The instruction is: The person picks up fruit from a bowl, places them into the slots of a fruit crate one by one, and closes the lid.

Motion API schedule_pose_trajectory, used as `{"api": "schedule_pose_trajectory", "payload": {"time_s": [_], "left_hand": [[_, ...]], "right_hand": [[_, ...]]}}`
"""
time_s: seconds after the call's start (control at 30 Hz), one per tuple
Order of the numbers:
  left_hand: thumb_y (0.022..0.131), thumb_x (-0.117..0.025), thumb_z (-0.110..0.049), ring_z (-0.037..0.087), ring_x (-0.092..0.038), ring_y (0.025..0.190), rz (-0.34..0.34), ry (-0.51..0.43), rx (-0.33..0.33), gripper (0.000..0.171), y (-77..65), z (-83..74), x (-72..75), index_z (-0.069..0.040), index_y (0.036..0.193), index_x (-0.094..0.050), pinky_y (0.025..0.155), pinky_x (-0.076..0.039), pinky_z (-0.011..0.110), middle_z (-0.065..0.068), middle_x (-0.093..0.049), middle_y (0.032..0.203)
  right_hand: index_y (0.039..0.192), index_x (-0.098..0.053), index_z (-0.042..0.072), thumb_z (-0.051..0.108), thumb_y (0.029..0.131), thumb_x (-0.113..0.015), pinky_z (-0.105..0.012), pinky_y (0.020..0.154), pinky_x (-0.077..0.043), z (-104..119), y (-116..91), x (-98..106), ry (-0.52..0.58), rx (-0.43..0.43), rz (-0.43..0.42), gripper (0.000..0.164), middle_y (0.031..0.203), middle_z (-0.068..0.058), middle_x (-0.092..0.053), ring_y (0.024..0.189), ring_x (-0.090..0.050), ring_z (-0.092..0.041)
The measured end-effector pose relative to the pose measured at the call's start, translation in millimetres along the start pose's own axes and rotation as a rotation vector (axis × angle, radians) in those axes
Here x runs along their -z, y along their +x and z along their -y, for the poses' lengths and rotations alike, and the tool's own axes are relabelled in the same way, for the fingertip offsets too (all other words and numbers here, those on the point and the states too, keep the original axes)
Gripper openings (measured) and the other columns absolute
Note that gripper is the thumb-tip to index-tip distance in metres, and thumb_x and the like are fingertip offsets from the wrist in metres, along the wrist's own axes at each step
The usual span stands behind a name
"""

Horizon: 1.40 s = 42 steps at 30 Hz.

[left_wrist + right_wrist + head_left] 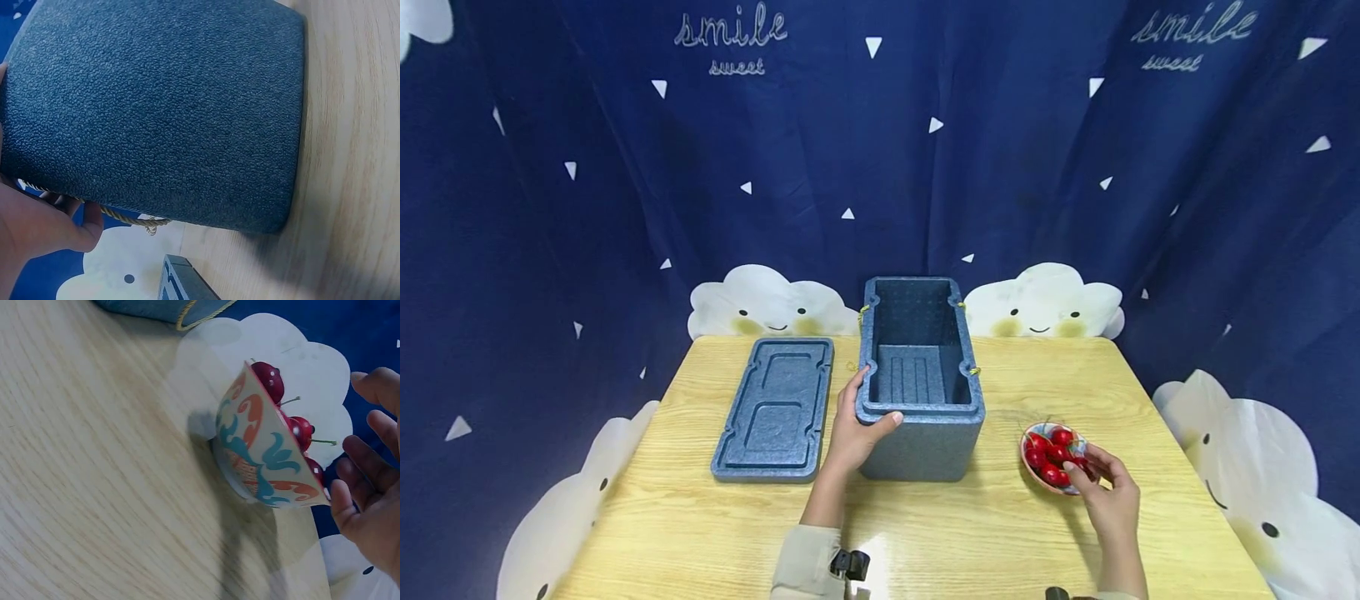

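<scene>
Keeping both hands busy here, well apart from each other. The left hand has a hold on the near left corner of a dark blue box, thumb over the front of the rim and the other fingers round the left side. From the left wrist view you can see a yellowish rope running along that side, with fingertips right by it. The box stands upright mid-tabletop, lid off, ridges showing on its floor. Its matching lid lies flat just to the left, grooved face up.

Over on the right is a small bowl with orange and teal swirls, loaded with shiny red cherries, green stems poking up. The right hand is at the bowl's right edge, fingers loosely bent with a gap between them, not visibly holding anything. Can't really tell whether it's touching the rim or a cherry.

Sleeves are beige, with a black gadget at the left wrist. Behind it all hangs a navy curtain with white triangles, smiley clouds and "smile sweet" lettering.
</scene>
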<state>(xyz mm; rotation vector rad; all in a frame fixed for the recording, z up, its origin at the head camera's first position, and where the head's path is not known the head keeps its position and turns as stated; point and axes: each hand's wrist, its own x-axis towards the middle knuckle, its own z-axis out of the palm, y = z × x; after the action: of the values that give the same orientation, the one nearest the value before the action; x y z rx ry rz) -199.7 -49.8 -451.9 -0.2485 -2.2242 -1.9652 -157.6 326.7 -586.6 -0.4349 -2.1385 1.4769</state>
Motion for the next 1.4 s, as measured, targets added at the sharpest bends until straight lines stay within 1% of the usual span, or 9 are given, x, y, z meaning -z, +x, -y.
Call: {"api": "schedule_pose_trajectory", "payload": {"time_s": [0.2, 0.43, 0.57, 0.63, 0.7, 0.77, 0.83, 1.1, 1.4], "left_hand": [[0.072, -0.078, -0.01, 0.036, -0.033, 0.124, -0.012, -0.016, -0.015, 0.079, 2.0, 2.3, -2.0, -0.011, 0.141, -0.038, 0.1, -0.026, 0.05, 0.02, -0.031, 0.138], [0.072, -0.078, -0.01, 0.035, -0.032, 0.124, -0.006, -0.036, -0.005, 0.08, 1.4, 5.3, -1.3, -0.011, 0.141, -0.038, 0.1, -0.025, 0.048, 0.019, -0.03, 0.139], [0.072, -0.077, -0.011, 0.036, -0.032, 0.125, -0.002, -0.029, 0.002, 0.08, 0.3, 4.7, -0.6, -0.011, 0.141, -0.037, 0.1, -0.025, 0.049, 0.019, -0.029, 0.139], [0.073, -0.077, -0.011, 0.036, -0.032, 0.125, -0.001, -0.026, -0.001, 0.08, 0.2, 4.1, -0.4, -0.011, 0.141, -0.037, 0.1, -0.026, 0.049, 0.019, -0.029, 0.139], [0.073, -0.077, -0.011, 0.036, -0.032, 0.125, -0.002, -0.031, -0.005, 0.08, 0.3, 3.8, -0.4, -0.01, 0.141, -0.037, 0.1, -0.025, 0.049, 0.019, -0.029, 0.139], [0.073, -0.077, -0.01, 0.036, -0.031, 0.125, 0.0, -0.035, -0.006, 0.08, 0.5, 3.5, -0.5, -0.01, 0.141, -0.036, 0.1, -0.025, 0.049, 0.019, -0.028, 0.139], [0.073, -0.077, -0.01, 0.036, -0.031, 0.125, 0.004, -0.039, -0.005, 0.08, 0.7, 3.4, -0.7, -0.01, 0.142, -0.036, 0.1, -0.025, 0.05, 0.019, -0.028, 0.14], [0.073, -0.077, -0.011, 0.037, -0.03, 0.125, 0.007, -0.035, 0.002, 0.08, 1.9, 4.5, 0.2, -0.012, 0.142, -0.036, 0.1, -0.024, 0.053, 0.019, -0.027, 0.14], [0.072, -0.078, -0.011, 0.037, -0.033, 0.123, -0.007, -0.026, -0.013, 0.08, -0.1, 3.7, -0.6, -0.01, 0.141, -0.037, 0.099, -0.026, 0.051, 0.02, -0.03, 0.138]], "right_hand": [[0.11, -0.062, -0.004, 0.008, 0.075, -0.077, -0.013, 0.057, -0.035, 34, -5, -5, -0.04, 0.017, -0.061, 0.039, 0.093, -0.008, -0.061, 0.08, -0.048, -0.009], [0.109, -0.064, -0.002, 0.013, 0.077, -0.076, -0.008, 0.066, -0.036, 15, 1, -13, -0.106, 0.008, -0.053, 0.037, 0.1, -0.015, -0.064, 0.081, -0.05, 0.002], [0.11, -0.063, -0.004, 0.009, 0.078, -0.074, -0.006, 0.068, -0.039, 25, -2, -15, -0.183, 0.018, -0.029, 0.036, 0.106, -0.021, -0.063, 0.088, -0.056, -0.007], [0.11, -0.063, -0.004, 0.009, 0.079, -0.074, -0.012, 0.075, -0.039, 28, -2, -15, -0.236, 0.015, -0.016, 0.036, 0.108, -0.022, -0.062, 0.097, -0.054, -0.019], [0.111, -0.062, -0.005, 0.011, 0.079, -0.073, -0.026, 0.083, -0.039, 29, -1, -16, -0.273, 0.01, 0.005, 0.037, 0.11, -0.024, -0.059, 0.106, -0.046, -0.031], [0.112, -0.062, -0.006, 0.01, 0.079, -0.073, -0.041, 0.086, -0.035, 28, 1, -16, -0.302, 0.011, 0.027, 0.038, 0.112, -0.025, -0.056, 0.111, -0.037, -0.037], [0.113, -0.061, -0.007, 0.011, 0.079, -0.072, -0.048, 0.086, -0.031, 26, 2, -17, -0.333, 0.018, 0.044, 0.039, 0.113, -0.027, -0.053, 0.111, -0.031, -0.04], [0.107, -0.062, -0.008, 0.012, 0.077, -0.075, -0.048, 0.078, -0.024, 23, 5, -21, -0.412, 0.099, 0.046, 0.038, 0.106, -0.027, -0.052, 0.107, -0.031, -0.043], [0.104, -0.064, -0.007, 0.006, 0.076, -0.074, -0.046, 0.076, -0.026, 28, 1, -20, -0.371, 0.106, -0.029, 0.033, 0.104, -0.028, -0.055, 0.102, -0.036, -0.042]]}}
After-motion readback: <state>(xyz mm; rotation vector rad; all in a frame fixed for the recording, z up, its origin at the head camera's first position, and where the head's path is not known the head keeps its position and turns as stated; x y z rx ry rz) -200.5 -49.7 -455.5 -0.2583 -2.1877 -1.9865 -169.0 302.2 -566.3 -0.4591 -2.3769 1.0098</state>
